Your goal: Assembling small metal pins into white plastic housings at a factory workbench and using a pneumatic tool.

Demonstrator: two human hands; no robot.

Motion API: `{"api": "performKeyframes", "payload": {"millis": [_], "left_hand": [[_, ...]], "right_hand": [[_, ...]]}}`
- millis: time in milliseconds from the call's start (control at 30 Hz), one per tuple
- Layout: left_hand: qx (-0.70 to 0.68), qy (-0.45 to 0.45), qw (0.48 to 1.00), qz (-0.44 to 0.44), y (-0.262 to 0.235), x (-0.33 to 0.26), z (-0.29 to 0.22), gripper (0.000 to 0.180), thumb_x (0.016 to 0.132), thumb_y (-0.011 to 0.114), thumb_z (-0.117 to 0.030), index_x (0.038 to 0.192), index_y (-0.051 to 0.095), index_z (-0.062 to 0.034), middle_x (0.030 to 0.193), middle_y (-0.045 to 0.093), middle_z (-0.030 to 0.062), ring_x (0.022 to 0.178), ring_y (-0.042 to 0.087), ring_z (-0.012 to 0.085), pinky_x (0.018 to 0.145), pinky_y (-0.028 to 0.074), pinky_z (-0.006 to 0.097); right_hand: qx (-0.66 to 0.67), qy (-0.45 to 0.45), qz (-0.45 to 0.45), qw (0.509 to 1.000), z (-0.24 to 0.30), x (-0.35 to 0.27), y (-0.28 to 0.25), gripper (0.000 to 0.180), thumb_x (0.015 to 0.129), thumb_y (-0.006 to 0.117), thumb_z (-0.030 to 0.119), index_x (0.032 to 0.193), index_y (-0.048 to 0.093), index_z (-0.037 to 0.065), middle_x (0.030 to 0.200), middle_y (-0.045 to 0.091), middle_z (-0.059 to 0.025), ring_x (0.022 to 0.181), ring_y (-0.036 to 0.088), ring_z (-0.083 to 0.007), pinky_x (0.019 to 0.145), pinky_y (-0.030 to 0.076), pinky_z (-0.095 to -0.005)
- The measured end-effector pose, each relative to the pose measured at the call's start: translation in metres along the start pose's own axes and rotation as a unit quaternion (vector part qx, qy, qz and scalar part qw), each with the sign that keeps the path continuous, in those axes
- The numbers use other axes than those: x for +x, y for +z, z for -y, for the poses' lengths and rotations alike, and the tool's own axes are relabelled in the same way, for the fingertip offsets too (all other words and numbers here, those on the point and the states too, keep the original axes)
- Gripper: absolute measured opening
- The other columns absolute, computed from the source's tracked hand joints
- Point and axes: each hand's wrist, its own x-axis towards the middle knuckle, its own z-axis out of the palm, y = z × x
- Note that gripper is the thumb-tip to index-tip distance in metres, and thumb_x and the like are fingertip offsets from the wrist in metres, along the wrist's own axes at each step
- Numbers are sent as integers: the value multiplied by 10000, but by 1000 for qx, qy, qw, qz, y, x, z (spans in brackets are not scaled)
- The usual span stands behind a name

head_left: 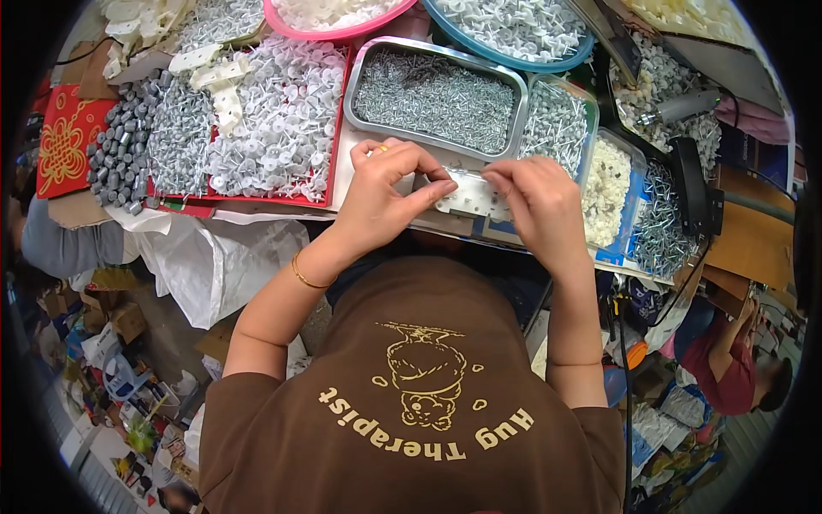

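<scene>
A small white plate with holes [473, 202] lies at the table's near edge, between my two hands. My left hand [385, 188] is at its left end, thumb and forefinger pinched close together. From the other side my right hand [541, 201] reaches over the plate's right end, its thumb and fingers also pinched together. Anything between the fingertips of either hand is too small to make out. Just beyond the plate stands a metal tray [349, 110] filled with small silvery screws.
Left of the metal tray is a red tray [331, 176] of white plastic pieces, with grey metal cylinders [128, 141] beside it. Clear tubs [638, 184] of small parts and loose screws [664, 227] are at right. Pink [342, 32] and blue [514, 62] basins stand behind. A person [723, 368] is off right.
</scene>
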Motion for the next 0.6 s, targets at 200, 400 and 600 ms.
{"api": "performKeyframes", "payload": {"millis": [200, 400, 600], "left_hand": [[-137, -51, 989, 27, -12, 9, 8, 65, 831, 783, -104, 814, 734, -64, 838, 735, 15, 854, 671, 159, 845, 421, 325], [261, 137, 949, -108, -1, 55, 35, 69, 795, 802, -262, 799, 769, -203, 828, 675, -58, 893, 595, 157, 932, 276, 433], [250, 119, 957, -85, 6, 56, 43, 97, 780, 815, -274, 789, 753, -200, 819, 640, -65, 877, 581, 158, 915, 281, 424]], "right_hand": [[-20, -13, 8, 1000, 2, -3, -1, 84, 870, 728, 83, 944, 729, 43, 804, 703, -85, 749, 644, -267, 694, 488, -378], [-64, 9, -27, 998, -37, 36, 10, 93, 824, 769, 131, 888, 742, 70, 826, 659, -57, 824, 603, -265, 754, 478, -387], [-24, 20, -27, 999, -53, 30, 32, 115, 804, 798, 139, 842, 722, 62, 847, 632, -62, 873, 569, -261, 787, 461, -382]]}}
